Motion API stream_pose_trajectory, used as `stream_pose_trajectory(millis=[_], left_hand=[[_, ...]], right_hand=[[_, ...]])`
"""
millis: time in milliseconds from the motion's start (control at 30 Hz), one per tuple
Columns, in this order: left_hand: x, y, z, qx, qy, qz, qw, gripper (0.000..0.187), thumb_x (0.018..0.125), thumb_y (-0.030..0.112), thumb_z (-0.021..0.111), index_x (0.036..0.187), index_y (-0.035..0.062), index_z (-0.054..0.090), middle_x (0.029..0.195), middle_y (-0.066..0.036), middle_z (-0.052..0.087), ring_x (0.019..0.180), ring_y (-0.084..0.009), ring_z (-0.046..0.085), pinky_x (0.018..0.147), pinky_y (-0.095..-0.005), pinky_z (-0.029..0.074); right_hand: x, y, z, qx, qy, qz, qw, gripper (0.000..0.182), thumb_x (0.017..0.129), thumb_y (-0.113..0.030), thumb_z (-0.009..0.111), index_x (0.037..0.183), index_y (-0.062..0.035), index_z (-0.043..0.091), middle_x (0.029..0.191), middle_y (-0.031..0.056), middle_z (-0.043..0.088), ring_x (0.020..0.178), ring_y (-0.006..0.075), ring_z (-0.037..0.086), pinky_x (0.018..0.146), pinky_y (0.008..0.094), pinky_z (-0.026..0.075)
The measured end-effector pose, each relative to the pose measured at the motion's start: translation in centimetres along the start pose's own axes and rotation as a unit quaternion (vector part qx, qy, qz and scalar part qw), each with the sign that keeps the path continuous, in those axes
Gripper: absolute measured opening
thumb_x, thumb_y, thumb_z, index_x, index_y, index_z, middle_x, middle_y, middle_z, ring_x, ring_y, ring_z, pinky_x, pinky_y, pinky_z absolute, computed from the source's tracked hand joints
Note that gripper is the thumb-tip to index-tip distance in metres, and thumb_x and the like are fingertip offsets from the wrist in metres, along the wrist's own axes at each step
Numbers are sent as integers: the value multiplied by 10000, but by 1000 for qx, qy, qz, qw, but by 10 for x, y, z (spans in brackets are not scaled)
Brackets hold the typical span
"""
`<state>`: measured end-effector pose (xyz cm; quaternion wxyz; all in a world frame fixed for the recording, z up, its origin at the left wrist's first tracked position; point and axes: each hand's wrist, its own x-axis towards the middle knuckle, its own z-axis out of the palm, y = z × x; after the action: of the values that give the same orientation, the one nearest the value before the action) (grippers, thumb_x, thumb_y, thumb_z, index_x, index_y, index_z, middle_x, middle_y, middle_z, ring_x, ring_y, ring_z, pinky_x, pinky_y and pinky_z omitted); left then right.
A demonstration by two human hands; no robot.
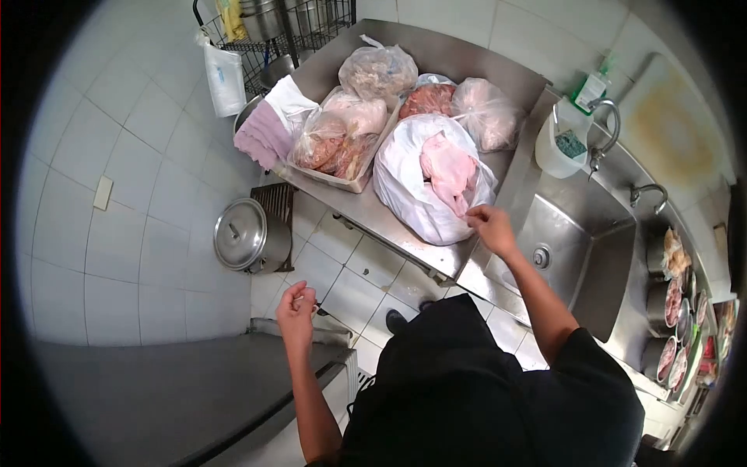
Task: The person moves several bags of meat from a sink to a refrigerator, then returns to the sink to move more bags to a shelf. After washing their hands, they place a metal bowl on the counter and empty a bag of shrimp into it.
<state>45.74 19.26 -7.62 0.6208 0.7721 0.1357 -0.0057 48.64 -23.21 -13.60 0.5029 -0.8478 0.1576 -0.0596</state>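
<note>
Tub (352, 184) left of my right hand (492, 228), sink (574, 253) right, bagged meat (490, 113) beyond; white bag (401, 183) rings the chicken (448, 165). Chicken lies just beyond my right fingertips, long axis running away, narrow end toward them. Right fingers together, grip unclear; left hand (296, 305) curled, can't tell if holding.

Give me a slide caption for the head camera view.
Right hand at pink raw meat on a white bag beside the steel sink; left hand held apart.
</note>
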Motion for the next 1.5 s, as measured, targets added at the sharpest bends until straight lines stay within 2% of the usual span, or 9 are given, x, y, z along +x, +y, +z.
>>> stream_pose_trajectory(millis=[167,333,367,533,600,967,1233,1300,1500], left_hand=[[-60,107,-29,134,287,244,917,279,877,17,621,1154,-12,595,972,-60,611,806,-108,570,730,-247,483],[-187,192,-94,319,598,498,541,362,854,93,698,1159,-50,565,1102,-185,627,995,-242,616,871,-335,529],[-206,202,-101,296,653,457,528,819,791,361,765,1443,87,352,1402,-84,440,1141,-257,537,902,-336,482],[-260,209,-160,469,791,201,339,712,728,345,831,1217,-64,514,1137,-195,575,919,-233,601,803,-352,531],[-247,224,-142,411,727,230,499,688,752,358,808,1220,-61,527,1038,-170,612,925,-240,588,732,-379,536],[-288,226,-182,283,693,226,623,305,831,260,748,842,-15,618,807,-37,626,705,-95,526,635,-242,435],[-348,229,-99,238,710,248,615,187,881,116,645,1002,-25,656,907,-43,605,795,-96,544,752,-215,441],[-430,204,-110,679,580,104,439,368,866,-58,503,1224,-46,588,1112,-74,525,968,-148,549,850,-242,452],[-570,181,-52,252,625,339,657,364,932,51,473,1284,-14,536,1187,-123,496,1036,-184,549,879,-324,479]], right_hand=[[32,-9,5,84,-23,30,996,134,833,-57,632,909,45,674,734,67,661,610,118,590,601,259,478],[65,-42,34,96,-105,-38,989,125,855,-68,634,911,36,676,708,31,629,624,80,553,580,231,447],[67,-42,41,101,-123,-57,986,128,856,-71,636,916,35,676,709,28,627,631,79,550,579,230,442],[62,-59,69,138,-220,-44,965,153,848,-82,650,937,40,679,717,30,632,641,73,536,594,226,440],[57,-48,83,121,-259,-69,956,156,851,-81,644,946,39,678,718,24,632,644,71,531,599,228,438],[-21,-41,110,113,-386,-122,907,176,843,-96,653,938,52,660,699,13,610,642,73,520,594,236,431],[-107,-46,83,95,-437,-118,887,178,847,-119,656,940,33,667,733,28,633,666,81,543,620,243,444],[-125,-44,80,79,-439,-127,886,178,848,-121,655,936,32,668,727,30,632,664,86,546,620,250,446],[-179,-29,80,77,-467,-149,868,178,851,-131,651,926,30,669,715,44,635,644,99,557,595,267,451]])
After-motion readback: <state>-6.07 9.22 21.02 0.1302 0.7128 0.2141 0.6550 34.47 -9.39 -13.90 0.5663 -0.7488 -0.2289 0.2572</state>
